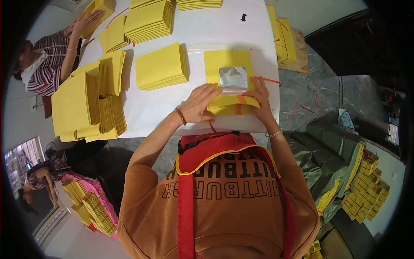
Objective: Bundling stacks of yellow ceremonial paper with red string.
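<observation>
A yellow paper sheet or stack lies in front of me at the table's near edge, its near end bent upward in a fold. On it sits a clear, shiny plastic packet with a pink-printed lower edge. My left hand grips the fold's left side, fingertips reaching the packet's corner and thumb low by the near edge. On the other side my right hand holds the right edge, its thumb over the paper beside the packet. An orange-red strip crosses the fold. What lies under the paper is hidden.
Left of my hands is a neat yellow paper stack; larger piles stand at the table's left edge. Beyond, a co-worker's hands touch a yellow piece. Red strips litter the floor, and tied yellow bundles are heaped at right.
</observation>
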### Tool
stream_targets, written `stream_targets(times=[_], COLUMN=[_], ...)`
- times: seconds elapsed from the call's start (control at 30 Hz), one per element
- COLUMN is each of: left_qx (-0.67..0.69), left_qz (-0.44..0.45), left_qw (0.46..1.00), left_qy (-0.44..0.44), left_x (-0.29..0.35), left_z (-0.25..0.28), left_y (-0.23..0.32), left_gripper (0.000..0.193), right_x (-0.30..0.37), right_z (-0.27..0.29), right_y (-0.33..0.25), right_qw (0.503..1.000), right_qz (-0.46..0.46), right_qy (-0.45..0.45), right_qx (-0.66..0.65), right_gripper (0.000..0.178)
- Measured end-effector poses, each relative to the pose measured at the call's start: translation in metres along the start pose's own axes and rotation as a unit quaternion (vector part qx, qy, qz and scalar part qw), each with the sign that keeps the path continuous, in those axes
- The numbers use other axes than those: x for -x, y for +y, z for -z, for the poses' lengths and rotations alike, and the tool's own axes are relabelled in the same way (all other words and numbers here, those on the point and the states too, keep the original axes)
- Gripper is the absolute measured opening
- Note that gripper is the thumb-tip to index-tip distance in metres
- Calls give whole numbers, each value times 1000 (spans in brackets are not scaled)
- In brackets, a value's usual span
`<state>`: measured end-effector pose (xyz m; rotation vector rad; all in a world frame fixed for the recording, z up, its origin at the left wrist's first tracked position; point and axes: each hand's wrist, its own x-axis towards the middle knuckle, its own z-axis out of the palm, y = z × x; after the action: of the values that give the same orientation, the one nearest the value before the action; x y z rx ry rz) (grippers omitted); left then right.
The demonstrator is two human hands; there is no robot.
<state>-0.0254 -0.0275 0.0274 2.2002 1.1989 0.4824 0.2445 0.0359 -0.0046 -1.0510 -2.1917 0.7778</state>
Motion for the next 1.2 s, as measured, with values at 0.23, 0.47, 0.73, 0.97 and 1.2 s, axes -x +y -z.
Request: stream_targets(times=[0.23, 0.47, 0.73, 0.97, 1.2], left_qx=[-166, -203, -76, 120, 262], left_qz=[4, -103, -40, 271, 325], left_qw=[964, 961, 986, 942, 889], left_qy=[208, 159, 140, 156, 190], left_x=[-16, 3, 7, -25, -33], left_z=[-1, -20, -21, -30, -30], left_y=[-9, 5, 0, -13, -15], left_gripper=[40, 34, 27, 27, 32], right_x=[-17, 11, 21, -3, -19], right_z=[22, 22, 12, -4, -13], right_y=[-22, -24, -18, -8, -23], right_qw=[998, 992, 993, 932, 928], right_qz=[31, 43, -28, -287, -300], right_qy=[-30, -114, -101, -58, 46], right_qx=[-55, 29, -49, -214, -215], right_gripper=[28, 34, 39, 45, 55])
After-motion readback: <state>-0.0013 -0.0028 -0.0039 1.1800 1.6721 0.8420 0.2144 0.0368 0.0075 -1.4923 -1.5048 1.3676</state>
